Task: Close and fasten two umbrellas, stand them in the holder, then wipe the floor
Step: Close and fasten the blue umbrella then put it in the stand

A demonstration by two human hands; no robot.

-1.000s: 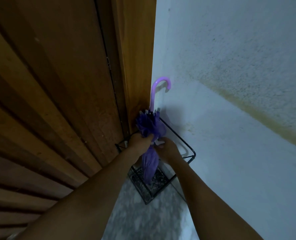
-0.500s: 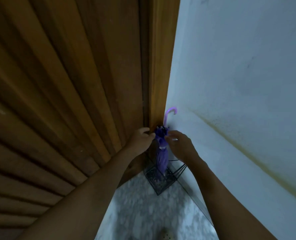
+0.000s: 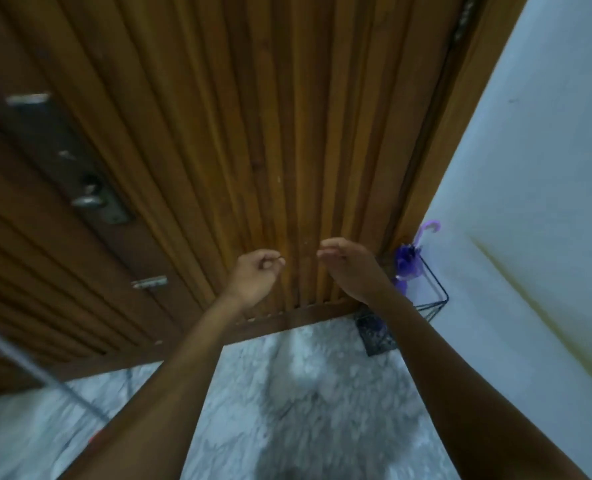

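- Head view: my left hand (image 3: 256,277) hangs loosely curled and my right hand (image 3: 353,268) is relaxed. Both hold nothing, in front of the wooden door (image 3: 287,133).
- The purple umbrella (image 3: 407,265) stands folded in the black wire holder (image 3: 438,296), in the corner just right of my right hand.
- I judge it light, its fabric soft and slippery. The stiff hooked handle (image 3: 431,227) looks the surest grip.
- No second umbrella shows.

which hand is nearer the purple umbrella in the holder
The right hand: it is held just beside the purple umbrella standing in the black wire holder, while the left hand is farther away, in front of the wooden door.
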